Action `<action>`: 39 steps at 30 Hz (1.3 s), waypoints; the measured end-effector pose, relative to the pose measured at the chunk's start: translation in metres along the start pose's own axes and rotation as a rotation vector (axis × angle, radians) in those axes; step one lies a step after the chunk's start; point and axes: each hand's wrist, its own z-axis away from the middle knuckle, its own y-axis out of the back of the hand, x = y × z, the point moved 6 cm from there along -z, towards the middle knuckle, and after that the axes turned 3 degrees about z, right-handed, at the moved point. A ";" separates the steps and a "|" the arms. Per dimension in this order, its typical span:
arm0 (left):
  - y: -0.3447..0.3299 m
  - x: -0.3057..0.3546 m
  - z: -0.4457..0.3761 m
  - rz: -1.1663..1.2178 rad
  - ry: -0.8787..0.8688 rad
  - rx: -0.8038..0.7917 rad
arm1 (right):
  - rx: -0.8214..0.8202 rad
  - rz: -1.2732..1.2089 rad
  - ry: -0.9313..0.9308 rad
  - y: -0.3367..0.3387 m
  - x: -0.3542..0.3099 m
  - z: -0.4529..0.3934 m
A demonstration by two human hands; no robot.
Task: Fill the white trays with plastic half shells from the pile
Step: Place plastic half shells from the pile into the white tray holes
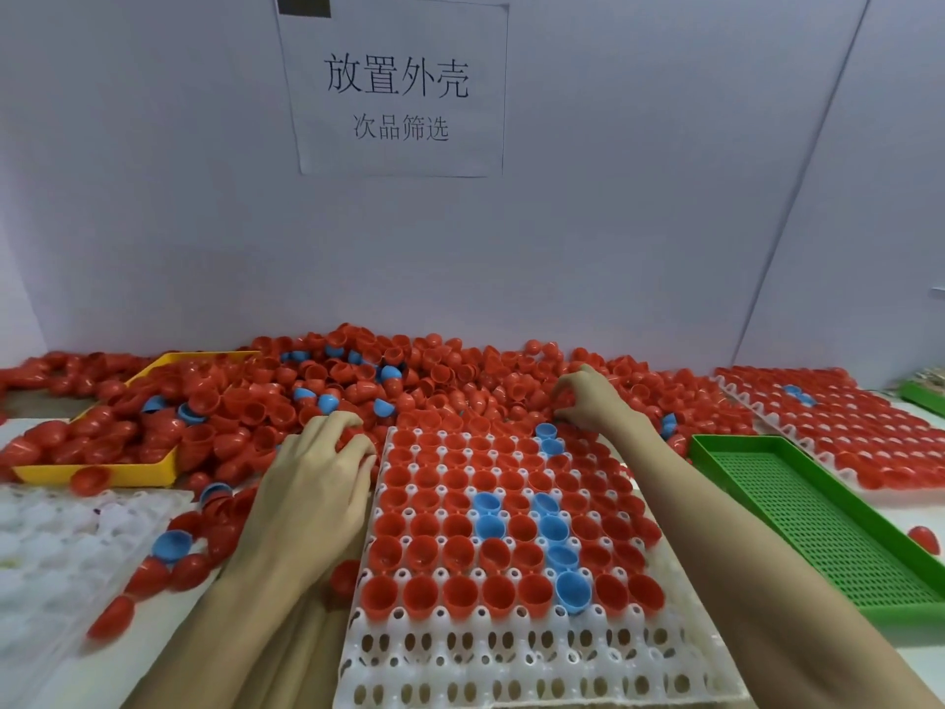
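Both hands are in the pile (pixel 450 381): left hand (pixel 312 483) cups red shells, right hand (pixel 588 401) pinches one. White tray (pixel 511 652) still shows empty near rows; a fumbled shell could land dome-up or knock seated ones.

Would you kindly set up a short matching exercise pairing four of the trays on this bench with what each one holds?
Things:
1. yellow tray
2. green tray
3. centre white tray
4. far-right white tray

States:
A. nearest rows of cups unfilled
B. no shells inside
C. heaped with loose red shells
D. red shells with a few blue near its far end

Pairs: 1-C, 2-B, 3-A, 4-D
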 end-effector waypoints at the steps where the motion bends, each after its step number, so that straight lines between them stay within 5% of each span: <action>1: 0.000 -0.001 0.000 -0.001 0.001 0.001 | 0.037 -0.008 -0.009 0.001 0.001 0.001; 6: -0.001 -0.007 0.001 0.012 0.007 0.002 | 0.198 -0.210 0.013 0.021 0.004 0.021; 13: -0.004 0.001 0.005 0.076 0.002 -0.014 | 0.140 -0.440 -0.033 0.036 0.007 0.057; 19: 0.007 0.026 0.001 0.191 -0.079 0.035 | -0.150 -0.981 0.043 0.045 -0.026 0.130; 23: 0.012 0.048 0.001 0.721 0.002 -0.039 | -0.418 -1.257 0.094 0.042 -0.048 0.169; 26: -0.003 0.074 0.011 1.124 0.131 -0.340 | -0.612 -1.284 0.233 0.036 -0.069 0.188; 30: -0.011 0.087 0.019 1.166 0.168 -0.352 | -0.701 -1.222 0.330 0.029 -0.082 0.199; 39: -0.009 0.072 0.014 1.071 0.122 -0.351 | -0.232 -0.896 0.113 0.052 -0.052 0.149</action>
